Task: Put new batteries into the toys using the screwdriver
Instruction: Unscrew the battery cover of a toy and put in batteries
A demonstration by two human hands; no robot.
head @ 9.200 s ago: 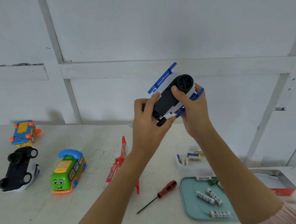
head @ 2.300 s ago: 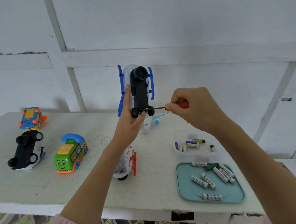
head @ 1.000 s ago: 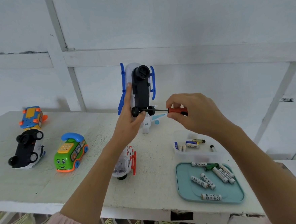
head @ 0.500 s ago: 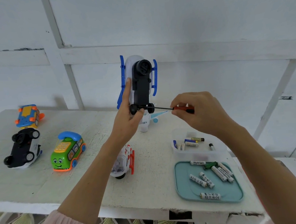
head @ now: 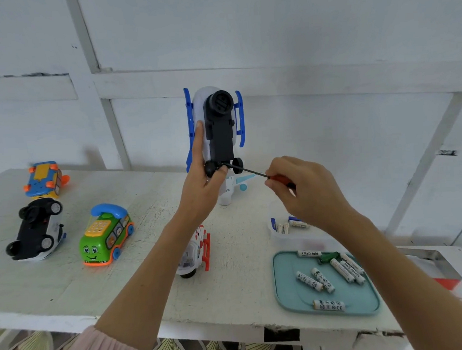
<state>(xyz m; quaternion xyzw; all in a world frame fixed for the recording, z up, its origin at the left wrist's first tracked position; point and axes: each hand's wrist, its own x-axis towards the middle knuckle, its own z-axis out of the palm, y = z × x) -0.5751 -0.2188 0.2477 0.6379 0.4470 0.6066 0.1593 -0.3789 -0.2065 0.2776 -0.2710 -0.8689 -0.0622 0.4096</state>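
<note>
At the far left of the white table [head: 150,295], at about ten o'clock from the table's middle, a blue and orange toy [head: 43,179] is seen, and just nearer than it a black and white toy car [head: 35,229] is laid wheels up. To the right of these a green toy bus [head: 105,235] with a blue handset on its roof is stood upright, its face turned toward six o'clock. Near the middle, a white toy with red parts [head: 195,252] is partly hidden behind the left forearm. Above it, the blue and white toy [head: 219,126] is held upright off the table by the left hand [head: 202,187], whose fingers are wrapped round its lower body, the black underside being turned toward the camera. The tip of the screwdriver [head: 262,174] is set between the two black wheels at the toy's bottom end, the shaft running toward four o'clock to its red handle, which is pinched in the fingertips of the right hand [head: 307,194]. Behind the toy a pale toy plane [head: 236,186] is partly seen. Further right, a clear container [head: 296,233] with batteries is placed at twelve o'clock from the teal tray [head: 288,302], on which loose batteries [head: 327,304] are scattered. At the far right a metal tin [head: 435,264] is seen.
</note>
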